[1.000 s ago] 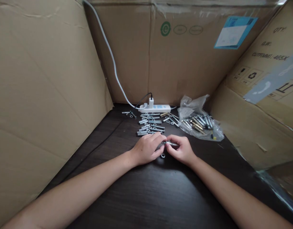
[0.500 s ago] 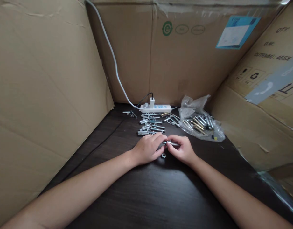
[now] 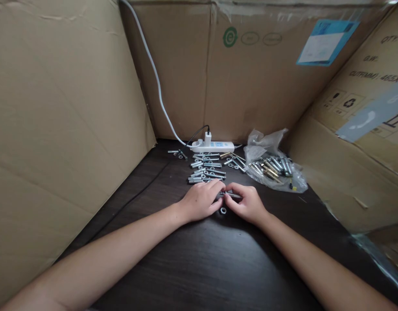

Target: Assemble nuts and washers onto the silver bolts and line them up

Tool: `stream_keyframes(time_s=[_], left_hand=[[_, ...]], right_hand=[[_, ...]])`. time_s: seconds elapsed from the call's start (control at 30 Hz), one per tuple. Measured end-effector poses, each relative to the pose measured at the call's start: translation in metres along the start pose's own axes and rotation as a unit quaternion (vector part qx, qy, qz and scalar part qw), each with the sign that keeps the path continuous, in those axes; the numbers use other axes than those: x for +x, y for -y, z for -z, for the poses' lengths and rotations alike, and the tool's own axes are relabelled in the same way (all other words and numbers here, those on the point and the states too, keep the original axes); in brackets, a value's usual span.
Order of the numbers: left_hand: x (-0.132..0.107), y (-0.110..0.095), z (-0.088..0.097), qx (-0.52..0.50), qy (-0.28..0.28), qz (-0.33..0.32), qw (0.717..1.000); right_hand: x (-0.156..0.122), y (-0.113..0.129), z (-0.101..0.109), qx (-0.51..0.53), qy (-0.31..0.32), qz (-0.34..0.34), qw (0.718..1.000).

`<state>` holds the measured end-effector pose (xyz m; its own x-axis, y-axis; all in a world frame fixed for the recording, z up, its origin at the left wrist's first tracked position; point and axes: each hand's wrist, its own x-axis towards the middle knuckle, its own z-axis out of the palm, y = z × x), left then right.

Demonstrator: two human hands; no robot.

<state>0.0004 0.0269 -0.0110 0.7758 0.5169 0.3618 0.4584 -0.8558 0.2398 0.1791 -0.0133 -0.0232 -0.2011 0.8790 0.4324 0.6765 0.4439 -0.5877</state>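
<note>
My right hand (image 3: 247,200) pinches a silver bolt (image 3: 234,195) between thumb and fingers, its shank pointing into the palm. My left hand (image 3: 202,200) is curled at the bolt's other end, fingertips almost meeting those of the right; its fingers hide most of what they grip there. Just below the fingertips a hex nut (image 3: 223,211) lies on the dark table. Beyond my hands, metal bolts and sleeves (image 3: 214,172) lie in rows with washers and nuts among them.
A clear plastic bag (image 3: 276,183) of bolts lies at the right, with loose bolts (image 3: 239,164) beside it. Behind the rows stands a white power strip (image 3: 213,147); a black cable (image 3: 134,198) crosses the table at left. Cardboard boxes (image 3: 179,86) wall in three sides.
The view has shifted slightly. My fingertips have drawn a little closer together around the bolt, and less of it shows. The nut stays on the table.
</note>
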Motion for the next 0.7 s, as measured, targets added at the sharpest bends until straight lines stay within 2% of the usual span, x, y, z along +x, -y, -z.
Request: stream_keyframes(time_s=[0.33,0.7], left_hand=[[-0.0009,-0.0002,-0.0005,-0.011,-0.014,-0.013,1.000],[-0.0015,0.0008,0.0008,-0.023,0.017,-0.046,0.999]], right_hand=[[0.0006,0.0010,0.0026,0.044,0.009,0.006,0.999],[0.0011,0.0012,0.0067,0.101,0.055,0.014,0.993]])
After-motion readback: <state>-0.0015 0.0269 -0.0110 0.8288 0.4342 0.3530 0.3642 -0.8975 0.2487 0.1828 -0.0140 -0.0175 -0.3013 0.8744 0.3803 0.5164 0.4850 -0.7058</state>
